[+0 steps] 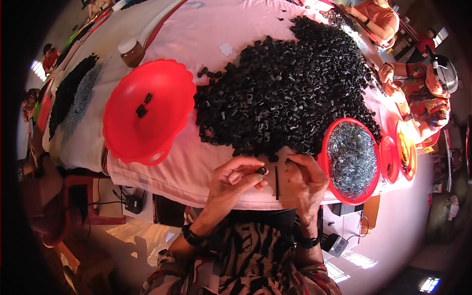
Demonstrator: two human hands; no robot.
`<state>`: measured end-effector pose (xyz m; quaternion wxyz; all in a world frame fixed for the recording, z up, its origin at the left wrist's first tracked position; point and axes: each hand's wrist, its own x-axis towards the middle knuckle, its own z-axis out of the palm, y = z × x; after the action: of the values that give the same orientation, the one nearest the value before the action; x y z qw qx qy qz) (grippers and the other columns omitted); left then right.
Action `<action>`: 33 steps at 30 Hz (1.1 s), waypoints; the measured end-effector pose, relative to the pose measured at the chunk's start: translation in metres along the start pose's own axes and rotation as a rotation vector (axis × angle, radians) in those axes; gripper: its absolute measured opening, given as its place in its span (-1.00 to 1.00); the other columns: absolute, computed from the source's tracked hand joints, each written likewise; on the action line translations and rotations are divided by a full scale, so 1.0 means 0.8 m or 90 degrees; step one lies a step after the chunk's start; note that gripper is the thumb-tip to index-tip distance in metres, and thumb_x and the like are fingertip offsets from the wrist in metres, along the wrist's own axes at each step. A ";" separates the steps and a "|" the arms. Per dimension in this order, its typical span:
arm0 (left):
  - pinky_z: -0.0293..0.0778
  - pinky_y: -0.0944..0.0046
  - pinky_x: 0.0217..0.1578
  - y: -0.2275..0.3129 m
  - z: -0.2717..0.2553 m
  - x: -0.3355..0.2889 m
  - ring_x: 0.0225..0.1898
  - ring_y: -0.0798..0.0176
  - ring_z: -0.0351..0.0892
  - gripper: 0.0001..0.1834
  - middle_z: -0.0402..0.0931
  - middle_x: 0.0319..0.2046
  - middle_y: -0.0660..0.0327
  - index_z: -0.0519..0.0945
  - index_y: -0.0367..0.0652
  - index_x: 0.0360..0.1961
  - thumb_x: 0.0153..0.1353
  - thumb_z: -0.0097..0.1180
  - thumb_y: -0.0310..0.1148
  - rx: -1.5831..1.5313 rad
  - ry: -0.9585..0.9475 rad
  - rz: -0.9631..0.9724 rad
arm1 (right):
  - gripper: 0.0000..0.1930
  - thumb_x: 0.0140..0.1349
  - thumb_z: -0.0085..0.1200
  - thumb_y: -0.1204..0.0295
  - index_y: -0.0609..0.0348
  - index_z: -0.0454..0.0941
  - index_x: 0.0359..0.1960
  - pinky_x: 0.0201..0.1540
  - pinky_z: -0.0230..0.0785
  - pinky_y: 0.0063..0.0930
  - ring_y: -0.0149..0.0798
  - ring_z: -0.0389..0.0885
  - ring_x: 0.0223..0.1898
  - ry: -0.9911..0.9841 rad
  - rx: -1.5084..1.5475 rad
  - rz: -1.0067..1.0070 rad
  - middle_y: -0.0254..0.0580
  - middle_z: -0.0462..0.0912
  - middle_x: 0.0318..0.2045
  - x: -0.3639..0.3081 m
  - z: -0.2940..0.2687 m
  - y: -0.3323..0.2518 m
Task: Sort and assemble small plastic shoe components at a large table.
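Counts: one black part (261,170) is in the left hand (230,181). One thin black rod (277,183) lies on the cloth (196,184) between the two hands. One heap of black parts (285,93) lies beyond the hands; its pieces are too many to count. One scalloped red bowl (160,83) stands to the left, with small black pieces (141,111) inside; these read as three, the lower two touching. One red basin (323,162) stands beside the right hand (307,183), filled with uncounted silvery metal pieces (351,160). Two smaller containers stand right of the basin: one red dish (389,160) and one orange bowl (413,162). One lidded jar (132,53) stands behind the scalloped bowl.

Left hand pose: the forearm rises from the lower edge, inclined toward the right. Thumb and index finger pinch the black part; the remaining fingers are curled.

Right hand pose: the forearm is nearly upright, the back of the hand turned up, the fingers bent toward the left hand near the heap's front edge. A dark spot shows at the fingertips; whether they grip a part cannot be told. The hands are apart, one wristband (192,236) per wrist.
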<state>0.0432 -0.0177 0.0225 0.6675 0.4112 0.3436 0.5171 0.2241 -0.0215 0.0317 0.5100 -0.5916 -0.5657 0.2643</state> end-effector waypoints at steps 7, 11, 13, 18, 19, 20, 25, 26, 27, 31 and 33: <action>0.59 0.32 -0.23 -0.008 -0.003 -0.001 -0.24 0.32 0.64 -0.80 0.63 -0.22 0.11 0.57 -0.36 -0.08 0.26 0.15 -0.65 -0.011 0.005 -0.004 | -0.87 0.24 0.10 0.68 0.32 0.65 -0.22 -0.38 0.36 -0.60 -0.46 0.55 -0.45 -0.066 0.476 0.216 -0.23 0.68 -0.34 -0.002 0.014 -0.018; 0.59 0.33 -0.25 -0.005 0.001 -0.001 -0.26 0.33 0.64 -0.80 0.62 -0.24 0.13 0.58 -0.36 -0.09 0.26 0.16 -0.65 -0.013 0.008 -0.017 | -0.86 0.28 0.14 0.69 0.36 0.64 -0.16 -0.22 0.44 -0.61 -0.44 0.62 -0.28 -0.082 0.455 0.183 -0.25 0.66 -0.22 -0.011 0.017 -0.016; 0.60 0.34 -0.26 -0.005 0.001 0.000 -0.28 0.34 0.64 -0.80 0.63 -0.26 0.15 0.58 -0.36 -0.09 0.25 0.18 -0.65 -0.016 0.010 -0.013 | -0.86 0.28 0.14 0.70 0.37 0.64 -0.15 -0.19 0.45 -0.60 -0.44 0.62 -0.25 -0.088 0.444 0.194 -0.24 0.65 -0.21 -0.014 0.020 -0.016; 0.65 0.34 -0.24 -0.008 -0.001 0.000 -0.27 0.34 0.66 -0.80 0.64 -0.25 0.14 0.58 -0.38 -0.08 0.28 0.18 -0.64 -0.018 0.003 -0.004 | -0.84 0.28 0.11 0.73 0.40 0.61 -0.12 -0.05 0.47 -0.56 -0.42 0.61 -0.16 -0.089 0.444 0.147 -0.20 0.60 -0.12 -0.017 0.022 -0.018; 0.65 0.34 -0.25 -0.009 -0.001 0.001 -0.27 0.34 0.66 -0.81 0.64 -0.26 0.14 0.58 -0.38 -0.08 0.27 0.18 -0.64 -0.025 0.003 -0.003 | -0.84 0.28 0.11 0.73 0.40 0.61 -0.12 -0.05 0.47 -0.56 -0.42 0.61 -0.16 -0.092 0.444 0.148 -0.20 0.60 -0.12 -0.017 0.022 -0.018; 0.65 0.34 -0.25 -0.009 -0.002 0.000 -0.27 0.34 0.66 -0.81 0.64 -0.26 0.14 0.58 -0.38 -0.08 0.27 0.18 -0.64 -0.026 0.006 -0.003 | -0.84 0.29 0.11 0.73 0.40 0.61 -0.13 -0.04 0.47 -0.56 -0.41 0.61 -0.15 -0.090 0.449 0.144 -0.20 0.60 -0.13 -0.017 0.023 -0.017; 0.66 0.36 -0.25 -0.009 -0.003 0.001 -0.26 0.36 0.65 -0.82 0.64 -0.25 0.14 0.59 -0.38 -0.10 0.27 0.18 -0.64 -0.023 0.004 -0.008 | -0.87 0.29 0.11 0.72 0.40 0.60 -0.15 -0.05 0.48 -0.57 -0.41 0.62 -0.15 -0.082 0.424 0.119 -0.18 0.59 -0.12 -0.019 0.026 -0.014; 0.66 0.36 -0.25 -0.009 -0.003 0.001 -0.26 0.36 0.65 -0.82 0.64 -0.25 0.14 0.59 -0.38 -0.10 0.27 0.18 -0.64 -0.024 0.006 -0.008 | -0.87 0.29 0.12 0.71 0.40 0.60 -0.15 -0.06 0.49 -0.57 -0.41 0.62 -0.16 -0.083 0.417 0.097 -0.16 0.59 -0.12 -0.020 0.027 -0.013; 0.66 0.36 -0.25 -0.010 -0.003 0.001 -0.26 0.36 0.65 -0.82 0.64 -0.25 0.14 0.59 -0.38 -0.10 0.27 0.18 -0.64 -0.035 0.001 -0.003 | -0.88 0.29 0.12 0.70 0.40 0.60 -0.15 -0.08 0.49 -0.57 -0.40 0.62 -0.16 -0.084 0.409 0.074 -0.15 0.59 -0.12 -0.021 0.027 -0.012; 0.68 0.35 -0.22 -0.011 -0.003 0.000 -0.24 0.36 0.66 -0.82 0.64 -0.23 0.14 0.59 -0.39 -0.09 0.27 0.17 -0.65 -0.050 -0.005 -0.004 | -0.86 0.28 0.14 0.69 0.40 0.59 -0.14 -0.12 0.51 -0.56 -0.40 0.63 -0.19 -0.076 0.367 0.059 -0.14 0.58 -0.11 -0.023 0.028 -0.012; 0.68 0.35 -0.22 -0.013 -0.003 0.000 -0.23 0.35 0.66 -0.81 0.64 -0.22 0.14 0.59 -0.40 -0.09 0.27 0.16 -0.66 -0.056 -0.004 0.004 | -0.86 0.26 0.15 0.70 0.39 0.58 -0.15 -0.13 0.50 -0.58 -0.41 0.64 -0.20 -0.067 0.325 0.020 -0.15 0.58 -0.12 -0.023 0.029 -0.011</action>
<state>0.0456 -0.0183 0.0123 0.6845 0.3839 0.3171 0.5324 0.1958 -0.0332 0.0265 0.6087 -0.4378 -0.4973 0.4365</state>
